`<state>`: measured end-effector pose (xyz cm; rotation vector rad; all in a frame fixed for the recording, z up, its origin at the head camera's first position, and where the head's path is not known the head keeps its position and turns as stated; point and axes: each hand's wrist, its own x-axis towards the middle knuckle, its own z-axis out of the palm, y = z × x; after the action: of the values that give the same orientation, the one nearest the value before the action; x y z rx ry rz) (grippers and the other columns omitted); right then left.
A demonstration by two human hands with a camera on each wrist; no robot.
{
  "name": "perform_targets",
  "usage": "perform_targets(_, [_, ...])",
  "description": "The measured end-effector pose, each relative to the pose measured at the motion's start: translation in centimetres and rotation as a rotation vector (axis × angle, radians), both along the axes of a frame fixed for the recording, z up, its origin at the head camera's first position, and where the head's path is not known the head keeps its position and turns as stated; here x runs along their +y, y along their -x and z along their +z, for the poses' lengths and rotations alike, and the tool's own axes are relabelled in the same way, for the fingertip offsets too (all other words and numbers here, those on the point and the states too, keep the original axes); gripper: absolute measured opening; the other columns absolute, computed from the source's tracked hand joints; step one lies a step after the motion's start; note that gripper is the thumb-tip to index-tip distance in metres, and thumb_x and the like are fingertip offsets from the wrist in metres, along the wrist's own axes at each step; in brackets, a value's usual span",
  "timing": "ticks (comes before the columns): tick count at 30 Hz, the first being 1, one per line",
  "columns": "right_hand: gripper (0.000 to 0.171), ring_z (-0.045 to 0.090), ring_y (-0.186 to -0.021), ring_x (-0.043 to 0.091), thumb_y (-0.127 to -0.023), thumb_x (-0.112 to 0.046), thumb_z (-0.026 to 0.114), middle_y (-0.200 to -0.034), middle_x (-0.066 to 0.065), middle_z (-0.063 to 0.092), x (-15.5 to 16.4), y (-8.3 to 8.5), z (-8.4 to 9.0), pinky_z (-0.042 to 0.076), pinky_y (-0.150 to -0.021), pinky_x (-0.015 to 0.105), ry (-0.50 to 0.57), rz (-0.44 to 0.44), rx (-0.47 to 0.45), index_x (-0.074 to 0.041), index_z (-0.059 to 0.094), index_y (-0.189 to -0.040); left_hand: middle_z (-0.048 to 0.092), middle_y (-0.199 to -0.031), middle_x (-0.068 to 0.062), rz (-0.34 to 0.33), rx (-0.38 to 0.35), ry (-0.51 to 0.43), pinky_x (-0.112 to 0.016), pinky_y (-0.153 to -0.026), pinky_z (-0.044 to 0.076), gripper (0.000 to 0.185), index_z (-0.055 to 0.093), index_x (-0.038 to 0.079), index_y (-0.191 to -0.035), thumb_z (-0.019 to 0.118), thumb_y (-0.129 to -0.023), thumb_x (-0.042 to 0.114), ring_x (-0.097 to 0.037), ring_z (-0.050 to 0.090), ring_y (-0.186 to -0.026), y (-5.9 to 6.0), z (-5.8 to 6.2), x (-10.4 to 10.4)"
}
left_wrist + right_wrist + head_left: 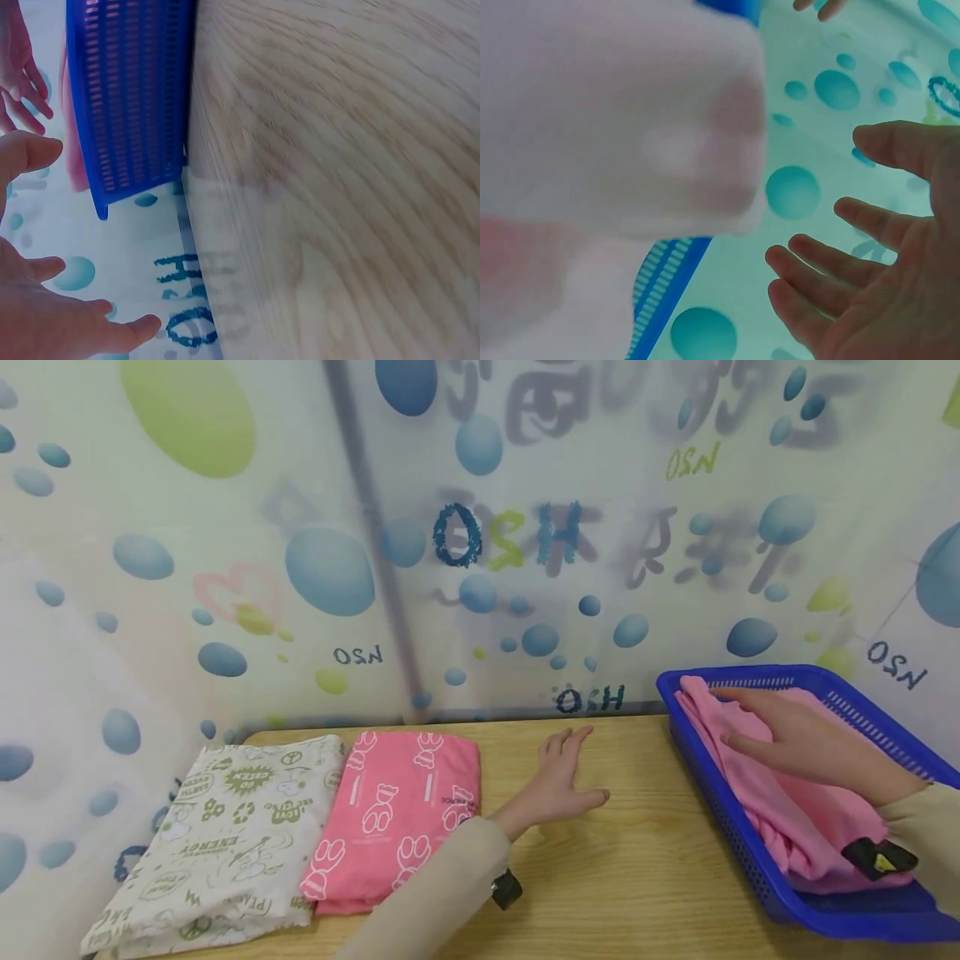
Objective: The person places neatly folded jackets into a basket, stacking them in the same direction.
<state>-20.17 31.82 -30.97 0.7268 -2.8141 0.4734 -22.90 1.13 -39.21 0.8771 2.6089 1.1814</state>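
Pink cloth (757,777) lies bunched inside a blue plastic basket (738,843) on the right, one folded edge resting over the near-left rim. Above that cloth hovers my right hand (795,735), fingers extended; the right wrist view shows its spread fingers apart from the cloth (622,127). My left hand (555,785) is held over the bare tabletop between the basket and a folded pink cloth with white bear outlines (397,810). Its fingers are stretched out and hold nothing. In the left wrist view, the left hand's fingers (75,322) are spread beside the basket's slotted wall (135,97).
A folded white cloth with green print (232,835) lies at the left of the wooden table (615,860), beside the folded pink one. Behind the table hangs a white curtain (487,635) with blue and green dots and lettering.
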Motion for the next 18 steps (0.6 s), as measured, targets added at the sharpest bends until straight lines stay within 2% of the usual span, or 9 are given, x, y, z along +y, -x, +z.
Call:
perform_targets(7, [0.061, 0.042, -0.125, 0.046, -0.093, -0.018, 0.065, -0.142, 0.028, 0.042, -2.0, -0.2, 0.2, 0.039, -0.092, 0.059, 0.051, 0.052, -0.068, 0.003, 0.038, -0.144, 0.015, -0.153, -0.025, 0.035, 0.006, 0.022, -0.056, -0.106, 0.027, 0.086, 0.020, 0.010, -0.153, 0.071, -0.085, 0.025, -0.038, 0.008, -0.141, 0.1, -0.4, -1.5])
perform_targets(11, [0.064, 0.039, -0.128, 0.047, -0.096, -0.023, 0.063, -0.146, 0.029, 0.035, -3.2, -0.2, 0.5, 0.036, -0.095, 0.061, 0.071, 0.060, -0.143, -0.001, 0.033, -0.148, 0.016, -0.154, -0.024, 0.041, -0.002, 0.035, -0.055, -0.107, 0.027, 0.086, 0.020, 0.010, -0.153, 0.071, -0.085, 0.024, -0.037, 0.009, -0.142, 0.1, -0.4, -2.5])
perform_targets(15, [0.066, 0.038, -0.128, 0.048, -0.097, -0.026, 0.061, -0.149, 0.027, 0.031, -4.4, -0.2, 0.9, 0.035, -0.095, 0.062, 0.076, 0.057, -0.177, -0.008, 0.029, -0.151, 0.016, -0.154, -0.023, 0.047, 0.004, 0.043, -0.056, -0.108, 0.025, 0.086, 0.021, 0.010, -0.153, 0.071, -0.084, 0.023, -0.038, 0.008, -0.143, 0.2, -0.4, -3.6])
perform_targets(18, [0.067, 0.039, -0.127, 0.048, -0.097, -0.029, 0.060, -0.149, 0.027, 0.032, -5.2, 0.0, 1.1, 0.036, -0.095, 0.062, 0.067, 0.056, -0.175, -0.008, 0.028, -0.152, 0.017, -0.154, -0.023, 0.054, 0.016, 0.037, -0.057, -0.108, 0.024, 0.085, 0.022, 0.010, -0.152, 0.071, -0.084, 0.022, -0.038, 0.009, -0.143, 0.3, -0.3, -4.2])
